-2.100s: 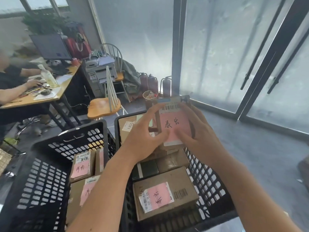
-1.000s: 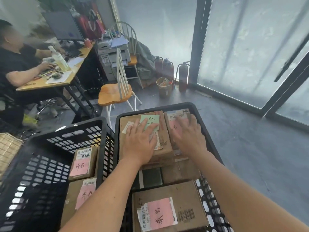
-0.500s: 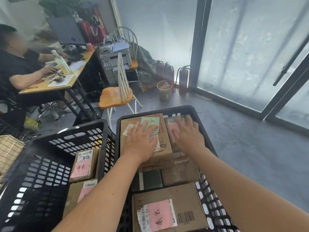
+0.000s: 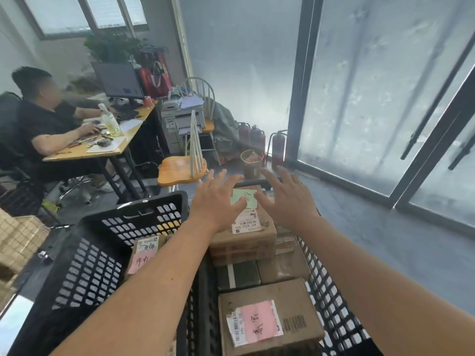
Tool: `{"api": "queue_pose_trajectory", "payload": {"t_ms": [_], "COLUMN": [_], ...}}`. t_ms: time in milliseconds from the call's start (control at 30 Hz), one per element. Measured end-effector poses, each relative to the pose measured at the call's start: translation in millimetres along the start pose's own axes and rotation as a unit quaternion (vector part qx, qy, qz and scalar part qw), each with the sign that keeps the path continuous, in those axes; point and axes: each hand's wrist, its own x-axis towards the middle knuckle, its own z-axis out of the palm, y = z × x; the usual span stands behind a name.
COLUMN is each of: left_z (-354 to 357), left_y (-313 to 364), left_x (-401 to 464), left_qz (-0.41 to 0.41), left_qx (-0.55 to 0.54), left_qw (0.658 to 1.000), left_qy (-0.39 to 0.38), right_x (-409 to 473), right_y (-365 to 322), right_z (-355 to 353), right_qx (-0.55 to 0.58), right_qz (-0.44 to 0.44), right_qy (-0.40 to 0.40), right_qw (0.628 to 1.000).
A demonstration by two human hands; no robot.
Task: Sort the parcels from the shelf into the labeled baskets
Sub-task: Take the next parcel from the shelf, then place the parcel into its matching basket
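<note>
- Left hand (image 4: 218,201) and right hand (image 4: 288,201) hover over the far end of the right basket (image 4: 334,312), fingers spread straight, holding nothing.
- Beneath them a box (image 4: 244,237) lies on other parcels, carrying a green note (image 4: 244,197) with handwriting I cannot read and a white label showing "507 N705".
- The near box (image 4: 270,319) bears a pink note with two handwritten Chinese characters and a barcode.
- The left basket (image 4: 102,258) holds a parcel (image 4: 144,253) with a pink handwritten note.

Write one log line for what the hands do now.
left hand: open | right hand: open | both above green-note parcel | right basket
</note>
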Motion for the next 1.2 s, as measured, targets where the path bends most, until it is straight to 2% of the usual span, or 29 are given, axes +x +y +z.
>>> {"api": "queue_pose_trajectory", "payload": {"t_ms": [300,467,633,800,967,1200], "left_z": [-62.1,-100.6,-131.4,-159.1,-187.7,-222.8], "left_y": [-34.2,-57.3,-64.2,-47.3,-28.4,32.8], "left_x": [-67.4,-129.8,-219.8,-334.6,-476.0,-648.1], "left_qz": [-0.048,-0.162,-0.297,-0.402,-0.509,-0.611], "left_qx": [0.018,0.058,0.106,0.137,0.162,0.194], "left_qw": [0.997,0.98,0.936,0.885,0.815,0.718], "left_qy": [0.053,0.104,0.153,0.188,0.223,0.27], "right_x": [-20.0,-25.9,-54.7,-119.3,-220.5,-376.9], "right_y": [-72.2,-135.9,-205.1,-276.3,-353.3,-436.9], "right_z": [-12.0,-14.0,-13.8,-13.2,-26.3,-44.6], "right_qx": [-0.003,0.03,0.062,0.118,0.16,0.215], "right_qz": [-0.087,-0.202,-0.331,-0.443,-0.568,-0.677], "right_qy": [0.025,0.008,-0.022,-0.046,-0.078,-0.092], "right_qw": [0.996,0.979,0.941,0.888,0.804,0.698]}}
